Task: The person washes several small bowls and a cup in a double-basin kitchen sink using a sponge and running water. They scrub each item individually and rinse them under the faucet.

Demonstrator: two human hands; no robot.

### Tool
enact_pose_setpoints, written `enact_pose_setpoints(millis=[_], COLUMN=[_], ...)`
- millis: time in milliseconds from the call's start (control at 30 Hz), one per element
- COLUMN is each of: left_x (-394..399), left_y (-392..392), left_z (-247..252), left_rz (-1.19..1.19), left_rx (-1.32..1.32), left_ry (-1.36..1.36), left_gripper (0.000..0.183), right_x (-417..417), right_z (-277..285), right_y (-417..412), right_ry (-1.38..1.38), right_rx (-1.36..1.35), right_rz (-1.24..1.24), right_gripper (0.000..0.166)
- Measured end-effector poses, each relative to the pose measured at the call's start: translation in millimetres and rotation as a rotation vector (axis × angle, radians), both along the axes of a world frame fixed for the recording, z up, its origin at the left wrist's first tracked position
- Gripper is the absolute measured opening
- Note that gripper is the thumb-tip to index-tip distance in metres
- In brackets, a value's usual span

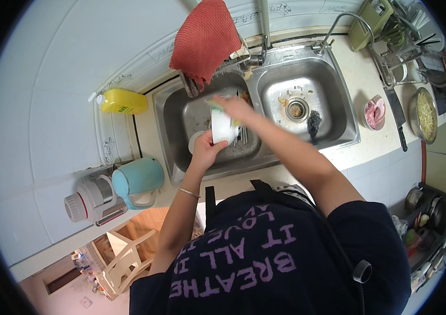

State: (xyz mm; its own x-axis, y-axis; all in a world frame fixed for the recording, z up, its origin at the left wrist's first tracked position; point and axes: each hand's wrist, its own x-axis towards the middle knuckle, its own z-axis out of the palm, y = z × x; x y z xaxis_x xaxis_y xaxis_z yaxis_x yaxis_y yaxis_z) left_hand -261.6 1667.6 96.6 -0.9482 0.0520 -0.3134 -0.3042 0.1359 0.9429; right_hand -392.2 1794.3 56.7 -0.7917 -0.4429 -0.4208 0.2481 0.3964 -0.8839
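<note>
My left hand point(206, 149) grips the near rim of a white bowl point(220, 126), which is tilted on its side over the left basin point(183, 118) of a steel double sink. My right hand point(235, 107), blurred, presses a yellow-green sponge or cloth point(215, 104) on the bowl; the fingers partly hide it. Beneath the hands, several chopsticks point(243, 136) lie in the left basin. Another white dish point(195, 142) rests there, partly covered by my left hand.
The right basin holds a dark scouring pad point(314, 123) and food scraps near its drain point(297, 109). A red cloth point(207, 39) hangs behind the left basin. Right of the sink are a bowl of raw meat point(375, 113), a knife point(396, 114) and a bowl of shreds point(424, 116). A blue kettle point(138, 181) stands left.
</note>
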Motion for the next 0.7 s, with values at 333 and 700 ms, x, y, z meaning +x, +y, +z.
enact_pose_setpoints(millis=[333, 700], left_x=[3, 2], left_y=[8, -14], left_z=[-17, -15], left_rz=[0.456, 0.113], left_rx=[0.574, 0.158], left_ry=[-0.031, -0.057], left_gripper=[0.026, 0.021], right_x=[86, 68], right_z=[17, 22], right_y=[-18, -12], right_ry=[1.116, 1.112], right_rx=[0.143, 0.197], right_rz=[-0.136, -0.052], right_gripper=[0.029, 0.041])
